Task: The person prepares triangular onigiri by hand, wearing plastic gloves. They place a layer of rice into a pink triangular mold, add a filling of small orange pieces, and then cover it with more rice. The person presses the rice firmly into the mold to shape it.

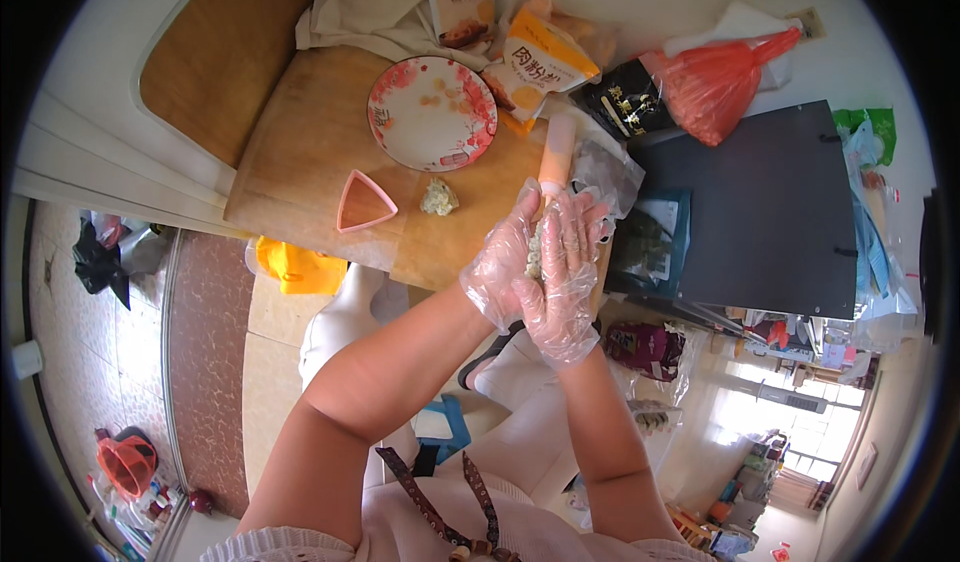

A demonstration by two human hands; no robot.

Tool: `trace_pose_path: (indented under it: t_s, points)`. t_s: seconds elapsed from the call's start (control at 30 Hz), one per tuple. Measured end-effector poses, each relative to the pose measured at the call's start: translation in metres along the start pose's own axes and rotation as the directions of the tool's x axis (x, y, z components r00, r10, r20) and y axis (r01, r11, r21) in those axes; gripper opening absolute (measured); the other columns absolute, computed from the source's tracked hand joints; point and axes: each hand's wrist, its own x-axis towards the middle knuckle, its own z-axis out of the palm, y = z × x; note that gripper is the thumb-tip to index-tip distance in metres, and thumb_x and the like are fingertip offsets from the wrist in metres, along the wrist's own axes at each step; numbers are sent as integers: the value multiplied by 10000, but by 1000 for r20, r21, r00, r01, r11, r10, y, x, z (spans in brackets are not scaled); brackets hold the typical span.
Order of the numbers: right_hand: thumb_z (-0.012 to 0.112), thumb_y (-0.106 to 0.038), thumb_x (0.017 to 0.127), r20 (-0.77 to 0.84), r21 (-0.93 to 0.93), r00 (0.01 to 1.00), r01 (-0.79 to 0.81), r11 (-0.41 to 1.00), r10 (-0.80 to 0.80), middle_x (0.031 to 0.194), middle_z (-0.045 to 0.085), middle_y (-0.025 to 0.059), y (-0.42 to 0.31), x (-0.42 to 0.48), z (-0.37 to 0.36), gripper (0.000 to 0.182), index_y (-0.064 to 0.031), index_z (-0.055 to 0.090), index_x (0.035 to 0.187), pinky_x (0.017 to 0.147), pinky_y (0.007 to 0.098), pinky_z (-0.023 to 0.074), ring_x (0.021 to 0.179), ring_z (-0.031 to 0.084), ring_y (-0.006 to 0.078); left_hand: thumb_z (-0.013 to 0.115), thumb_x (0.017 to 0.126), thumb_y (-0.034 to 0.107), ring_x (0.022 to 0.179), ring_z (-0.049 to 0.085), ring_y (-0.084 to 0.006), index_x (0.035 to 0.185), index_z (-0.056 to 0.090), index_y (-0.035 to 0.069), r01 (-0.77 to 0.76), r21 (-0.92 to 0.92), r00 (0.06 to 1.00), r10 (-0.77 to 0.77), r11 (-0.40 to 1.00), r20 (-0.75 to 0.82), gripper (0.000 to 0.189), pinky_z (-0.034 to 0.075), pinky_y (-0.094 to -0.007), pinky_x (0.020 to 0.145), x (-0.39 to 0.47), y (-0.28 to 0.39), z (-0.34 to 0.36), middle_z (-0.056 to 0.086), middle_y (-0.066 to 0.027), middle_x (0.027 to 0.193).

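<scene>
Clear disposable plastic gloves cover both my hands. My left hand (pixel 498 256) and my right hand (pixel 562 273) are pressed palm towards palm, with a clump of speckled rice (pixel 534 253) held between them. Most of that clump is hidden by the palms and fingers. Left of my hands, a second lump of speckled rice (pixel 439 197) sits on the wooden table (pixel 300 142). Beside it lies a pink triangular mould (pixel 366 202). A squeeze bottle with orange sauce (pixel 556 153) is just beyond my fingertips.
A floral plate (pixel 431 134) is at the table's far side, near orange-and-white food packets (pixel 541 63). A black packet (pixel 626 100) and red plastic bag (pixel 712 85) lie to the right. There stands a dark cabinet (pixel 757 217), with a seaweed packet (pixel 651 235) against it. A yellow cloth (pixel 300 265) hangs below the table.
</scene>
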Motion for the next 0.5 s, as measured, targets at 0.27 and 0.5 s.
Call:
trace_pose_path:
  t_s: [0.27,0.5]
  points:
    - [408,-368,997,-64,69,997,-33,997,37,1517,321,216,12,-16,17,597,-9,330,1468,1166,546,62,1421,274,389,333,1012,528,1227,488,-220,1381,435,60,42,73,999,-43,996,19,605,436,-389,1008,4,-2,-13,508,-79,1370]
    - [412,-395,990,52,-61,994,-91,994,94,1514,323,220,-17,15,-20,641,7,294,1476,1165,544,84,1411,293,387,381,1010,508,1198,529,-239,1281,504,55,61,-40,998,-60,997,28,542,445,-382,1013,-2,-5,-3,563,-98,1295]
